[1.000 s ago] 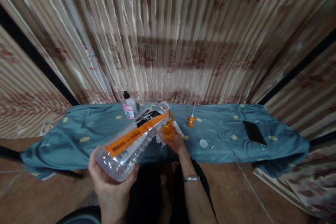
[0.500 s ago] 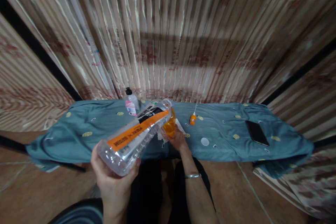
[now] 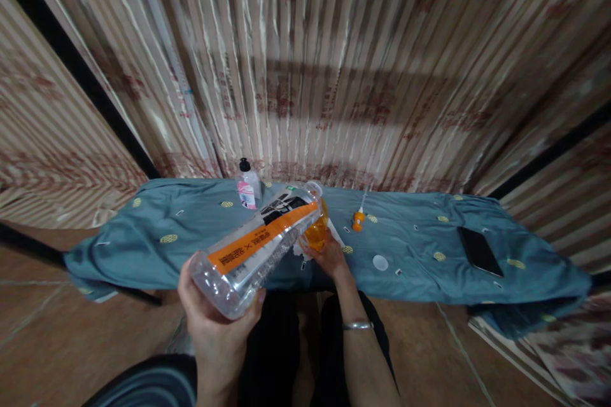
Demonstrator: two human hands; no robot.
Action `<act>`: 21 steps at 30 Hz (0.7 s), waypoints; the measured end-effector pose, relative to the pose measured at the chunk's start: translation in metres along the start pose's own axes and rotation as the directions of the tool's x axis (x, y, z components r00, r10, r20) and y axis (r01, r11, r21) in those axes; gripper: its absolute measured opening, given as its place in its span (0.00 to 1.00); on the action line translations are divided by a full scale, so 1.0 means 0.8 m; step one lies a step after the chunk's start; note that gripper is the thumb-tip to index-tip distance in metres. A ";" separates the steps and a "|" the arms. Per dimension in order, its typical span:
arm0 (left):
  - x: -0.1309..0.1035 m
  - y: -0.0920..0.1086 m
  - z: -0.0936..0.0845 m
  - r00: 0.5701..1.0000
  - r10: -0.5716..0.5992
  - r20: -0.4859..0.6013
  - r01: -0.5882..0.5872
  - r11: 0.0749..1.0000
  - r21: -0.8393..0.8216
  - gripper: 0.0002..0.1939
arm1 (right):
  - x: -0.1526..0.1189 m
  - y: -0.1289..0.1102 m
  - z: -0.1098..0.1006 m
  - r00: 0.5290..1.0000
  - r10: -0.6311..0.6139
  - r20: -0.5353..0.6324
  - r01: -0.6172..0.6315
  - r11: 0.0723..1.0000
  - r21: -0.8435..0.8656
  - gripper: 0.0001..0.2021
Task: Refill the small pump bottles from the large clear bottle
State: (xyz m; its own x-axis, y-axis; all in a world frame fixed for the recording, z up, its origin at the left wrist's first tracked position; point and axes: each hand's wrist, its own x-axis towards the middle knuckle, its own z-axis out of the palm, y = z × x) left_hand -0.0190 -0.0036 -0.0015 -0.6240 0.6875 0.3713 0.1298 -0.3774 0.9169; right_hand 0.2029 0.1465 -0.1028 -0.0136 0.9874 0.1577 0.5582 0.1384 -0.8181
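My left hand grips the base of a large clear plastic bottle with an orange and black label. The bottle is tilted, its open mouth over a small orange bottle. My right hand holds that orange bottle on the blue cloth of the table. A white cap lies on the cloth to the right of my right hand. Farther back lies an orange nozzle top with a thin tube.
A small clear bottle with a black cap and pink label stands at the table's back edge. A black phone lies at the right. White paper lies under the orange bottle. Striped curtains hang behind; the floor is brown tile.
The whole view has shifted slightly to the right. Both hands keep their hold, the big bottle still tipped over the orange one.
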 end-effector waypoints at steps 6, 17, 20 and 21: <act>-0.005 0.012 0.008 0.998 -0.067 -0.012 0.066 0.998 -0.011 0.56 | -0.002 -0.007 -0.005 0.998 0.066 0.017 -0.066 0.998 -0.018 0.48; 0.000 0.006 0.000 0.999 -0.033 -0.001 0.033 0.999 -0.021 0.57 | -0.001 -0.002 0.002 0.999 0.042 0.020 -0.041 0.999 -0.034 0.42; 0.000 0.003 -0.002 1.000 -0.025 0.009 0.025 1.000 -0.009 0.55 | -0.001 -0.007 0.002 0.999 0.050 0.004 -0.050 0.997 -0.067 0.37; -0.001 0.003 -0.001 1.000 -0.027 0.008 0.027 1.000 -0.016 0.55 | -0.001 -0.009 0.002 0.999 0.051 0.005 -0.050 0.996 -0.073 0.36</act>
State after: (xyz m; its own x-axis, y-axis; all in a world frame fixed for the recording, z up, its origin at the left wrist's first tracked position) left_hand -0.0190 -0.0054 0.0006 -0.6210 0.7024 0.3478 0.1005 -0.3687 0.9241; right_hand 0.1979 0.1445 -0.0982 0.0108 0.9935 0.1136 0.6175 0.0828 -0.7822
